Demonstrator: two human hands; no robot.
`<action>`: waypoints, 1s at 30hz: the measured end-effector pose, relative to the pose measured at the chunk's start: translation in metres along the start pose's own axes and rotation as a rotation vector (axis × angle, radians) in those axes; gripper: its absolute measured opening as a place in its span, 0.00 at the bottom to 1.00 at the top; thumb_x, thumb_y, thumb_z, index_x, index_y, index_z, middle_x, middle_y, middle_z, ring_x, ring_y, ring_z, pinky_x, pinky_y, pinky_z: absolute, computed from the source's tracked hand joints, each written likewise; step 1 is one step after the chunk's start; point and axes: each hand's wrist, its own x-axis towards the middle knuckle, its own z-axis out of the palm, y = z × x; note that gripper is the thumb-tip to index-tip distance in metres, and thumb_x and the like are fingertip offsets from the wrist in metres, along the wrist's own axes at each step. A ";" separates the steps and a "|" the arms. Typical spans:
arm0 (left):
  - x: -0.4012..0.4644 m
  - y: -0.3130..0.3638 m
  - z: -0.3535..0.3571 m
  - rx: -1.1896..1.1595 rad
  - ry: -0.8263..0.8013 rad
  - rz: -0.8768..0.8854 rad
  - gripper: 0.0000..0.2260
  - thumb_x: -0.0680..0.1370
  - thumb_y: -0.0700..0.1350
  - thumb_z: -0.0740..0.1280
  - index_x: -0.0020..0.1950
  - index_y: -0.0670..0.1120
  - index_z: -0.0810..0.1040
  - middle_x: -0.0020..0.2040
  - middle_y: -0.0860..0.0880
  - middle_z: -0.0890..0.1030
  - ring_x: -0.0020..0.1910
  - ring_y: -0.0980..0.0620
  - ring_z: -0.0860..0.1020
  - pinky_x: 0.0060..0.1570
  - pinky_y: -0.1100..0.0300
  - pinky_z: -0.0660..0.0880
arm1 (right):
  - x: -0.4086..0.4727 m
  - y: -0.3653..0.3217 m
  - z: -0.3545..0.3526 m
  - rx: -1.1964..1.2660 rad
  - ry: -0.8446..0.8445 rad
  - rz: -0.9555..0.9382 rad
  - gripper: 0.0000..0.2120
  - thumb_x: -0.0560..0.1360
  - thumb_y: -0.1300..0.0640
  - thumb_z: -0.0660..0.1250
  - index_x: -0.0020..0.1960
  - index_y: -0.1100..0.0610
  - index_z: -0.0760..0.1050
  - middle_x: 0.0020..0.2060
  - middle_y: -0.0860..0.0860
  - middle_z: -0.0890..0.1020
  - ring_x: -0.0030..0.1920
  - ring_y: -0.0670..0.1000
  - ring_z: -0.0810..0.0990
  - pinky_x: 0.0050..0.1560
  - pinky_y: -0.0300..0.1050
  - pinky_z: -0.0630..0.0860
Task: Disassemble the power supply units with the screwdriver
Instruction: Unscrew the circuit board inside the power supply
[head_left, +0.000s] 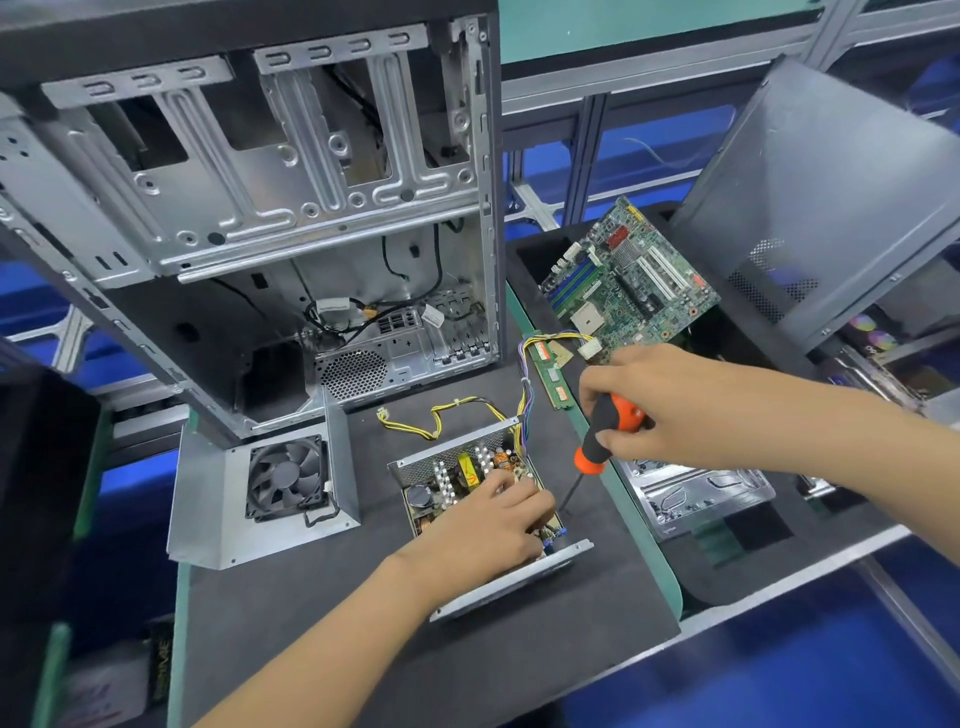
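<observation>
While the screwdriver (605, 434) is gripped by the curled fingers of the right hand (670, 400), its thin shaft is angled down and to the left, the tip ending just beside the right wall of the open power supply (467, 488); whether it is seated in a screw cannot be told. If it is not, the tip could be expected to skid into the exposed board, or a freed screw could be lost among the parts. The left hand (493, 525) is laid over the near half of the board, its fingers bent down among the components, so a slip of the tip could catch them; what they pinch, if anything, is hidden. The supply is set at the middle of the counter (322, 613), in front of the case (249, 208), its long axis run from near right to far left, with the wire bundle (524, 400) led out of the far right corner.
</observation>
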 end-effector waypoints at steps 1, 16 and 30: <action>-0.001 0.000 -0.001 -0.030 0.010 -0.011 0.07 0.70 0.38 0.68 0.37 0.50 0.76 0.48 0.49 0.70 0.49 0.46 0.67 0.54 0.54 0.66 | 0.000 0.001 0.003 0.005 -0.004 -0.001 0.08 0.73 0.46 0.65 0.47 0.46 0.68 0.40 0.44 0.68 0.44 0.44 0.69 0.40 0.41 0.67; 0.009 -0.024 -0.039 -0.504 -0.263 -0.076 0.06 0.75 0.42 0.69 0.49 0.44 0.84 0.62 0.50 0.75 0.62 0.49 0.68 0.61 0.57 0.65 | -0.001 0.000 0.015 0.021 -0.039 0.007 0.09 0.74 0.46 0.64 0.47 0.43 0.64 0.40 0.43 0.65 0.44 0.47 0.67 0.38 0.39 0.61; 0.002 -0.029 -0.044 -0.454 -0.193 -0.108 0.04 0.75 0.44 0.69 0.47 0.48 0.83 0.69 0.50 0.67 0.68 0.50 0.61 0.67 0.57 0.60 | -0.001 -0.015 0.015 -0.291 -0.053 0.061 0.16 0.78 0.40 0.56 0.45 0.52 0.61 0.33 0.48 0.63 0.35 0.55 0.68 0.33 0.46 0.61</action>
